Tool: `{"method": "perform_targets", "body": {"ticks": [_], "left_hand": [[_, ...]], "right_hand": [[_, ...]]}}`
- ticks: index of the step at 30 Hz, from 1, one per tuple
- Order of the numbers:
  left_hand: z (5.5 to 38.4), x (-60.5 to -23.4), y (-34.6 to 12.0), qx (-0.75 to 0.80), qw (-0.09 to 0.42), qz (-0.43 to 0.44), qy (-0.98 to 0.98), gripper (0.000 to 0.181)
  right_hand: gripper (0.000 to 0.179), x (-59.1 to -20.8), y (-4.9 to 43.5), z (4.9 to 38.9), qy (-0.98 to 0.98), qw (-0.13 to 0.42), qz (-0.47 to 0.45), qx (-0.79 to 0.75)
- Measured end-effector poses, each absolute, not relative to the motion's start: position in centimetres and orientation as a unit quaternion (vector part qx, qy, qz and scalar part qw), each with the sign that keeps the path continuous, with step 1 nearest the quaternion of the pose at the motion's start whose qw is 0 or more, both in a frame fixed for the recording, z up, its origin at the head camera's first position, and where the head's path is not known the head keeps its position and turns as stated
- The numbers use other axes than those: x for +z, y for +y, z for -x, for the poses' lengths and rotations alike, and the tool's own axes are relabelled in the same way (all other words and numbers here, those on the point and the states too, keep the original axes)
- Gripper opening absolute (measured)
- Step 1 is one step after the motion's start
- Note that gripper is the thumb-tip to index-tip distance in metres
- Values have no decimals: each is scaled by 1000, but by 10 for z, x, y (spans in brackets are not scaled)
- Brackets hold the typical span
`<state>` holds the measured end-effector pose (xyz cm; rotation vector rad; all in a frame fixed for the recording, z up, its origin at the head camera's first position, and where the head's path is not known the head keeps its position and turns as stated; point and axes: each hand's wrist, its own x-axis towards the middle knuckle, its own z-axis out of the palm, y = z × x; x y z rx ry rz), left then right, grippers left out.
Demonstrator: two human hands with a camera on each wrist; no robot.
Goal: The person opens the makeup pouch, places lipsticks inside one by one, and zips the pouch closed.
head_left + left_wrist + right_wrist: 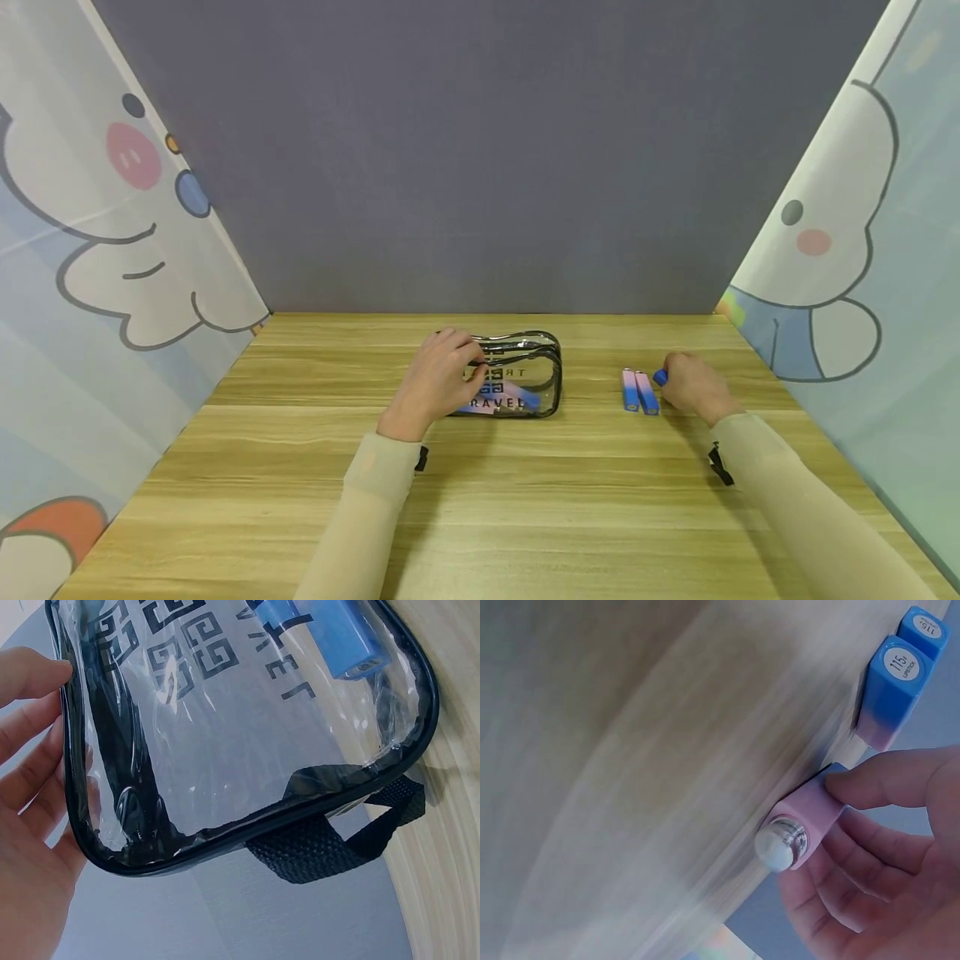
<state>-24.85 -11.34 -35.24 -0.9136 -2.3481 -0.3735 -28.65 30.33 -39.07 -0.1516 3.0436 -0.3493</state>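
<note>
My left hand (438,375) pinches the upper black-trimmed edge of a clear travel pouch (551,379) between thumb and fingers. The pouch stands upright on the table, with blue-and-pink lipsticks (349,645) lying inside at the bottom. A black strap (307,851) sticks out from its side in the left wrist view. Over on the right, my right hand (693,385) pinches a lipstick (810,806), pink fading to blue with a round clear knob at one end, low at the tabletop. Just left of that hand, two matching lipsticks (639,392) lie side by side, their "115" end labels facing the right wrist camera.
Everything is on a light wood-grain table (510,508). A dark grey panel (487,167) rises at its back edge. Fabric walls with cartoon figures (135,208) close in both sides.
</note>
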Motion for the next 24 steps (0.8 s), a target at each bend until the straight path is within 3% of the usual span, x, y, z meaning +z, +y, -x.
{"method": "perform_targets", "body": {"ticks": [24], "left_hand": [[249, -352, -113, -131, 299, 344, -880, 5]], "right_hand": [[22, -398, 299, 286, 989, 15, 90, -113]]}}
